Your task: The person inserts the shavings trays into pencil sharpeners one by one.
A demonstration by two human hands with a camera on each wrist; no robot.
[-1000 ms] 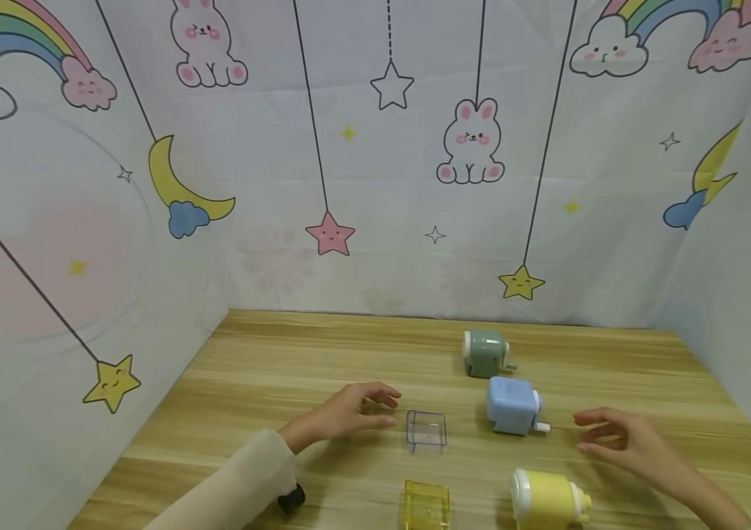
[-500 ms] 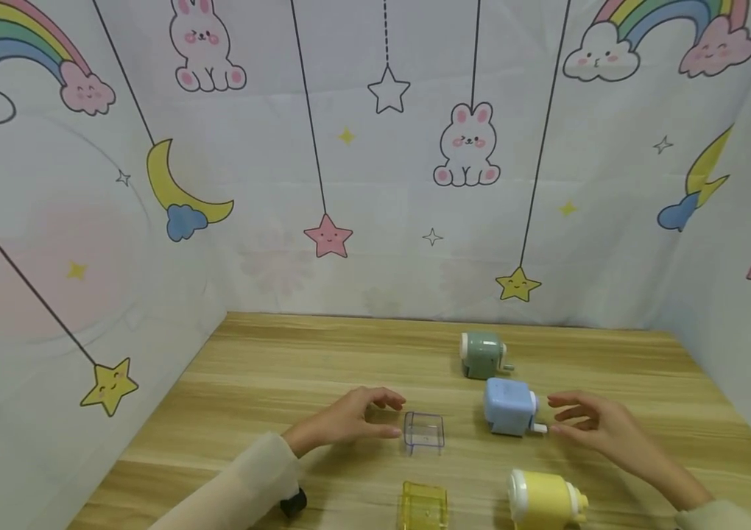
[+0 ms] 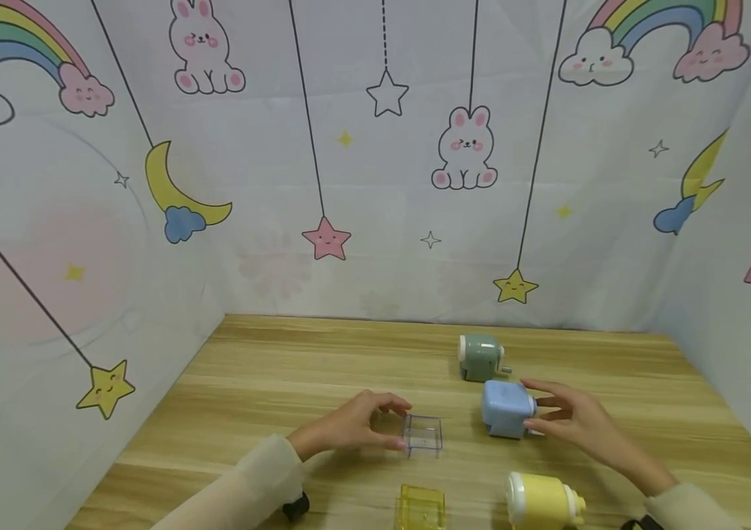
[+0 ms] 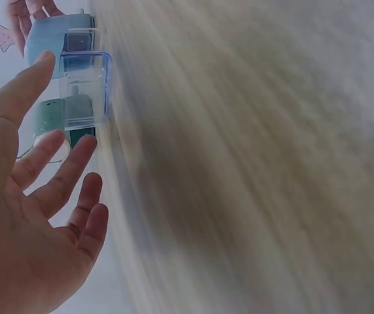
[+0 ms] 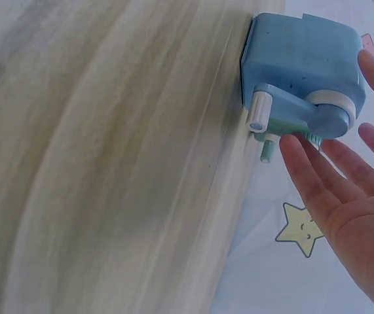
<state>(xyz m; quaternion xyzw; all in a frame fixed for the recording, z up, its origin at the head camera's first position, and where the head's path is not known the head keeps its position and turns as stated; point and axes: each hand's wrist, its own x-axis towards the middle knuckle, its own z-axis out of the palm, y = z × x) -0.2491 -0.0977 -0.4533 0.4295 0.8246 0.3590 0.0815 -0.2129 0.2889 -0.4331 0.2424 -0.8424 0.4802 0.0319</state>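
Observation:
My left hand is beside a small clear tray with purple-tinted edges, thumb and fingers spread at its left side. In the left wrist view the fingers look relaxed, and whether they touch the clear plastic I cannot tell. The light blue crank pencil sharpener stands upright on the table. Around its crank end my right hand holds its thumb and fingers apart. The right wrist view shows the sharpener's white-knobbed crank close to the fingers; no firm grip is visible.
A green crank sharpener stands behind the blue one. Toward the front are a yellow sharpener lying on its side and a see-through yellow tray. A printed cloth walls the wooden table at the back and sides.
My right hand has moved left from beyond the crank to the blue sharpener's right end. The left hand has shifted slightly right, up to the clear tray.

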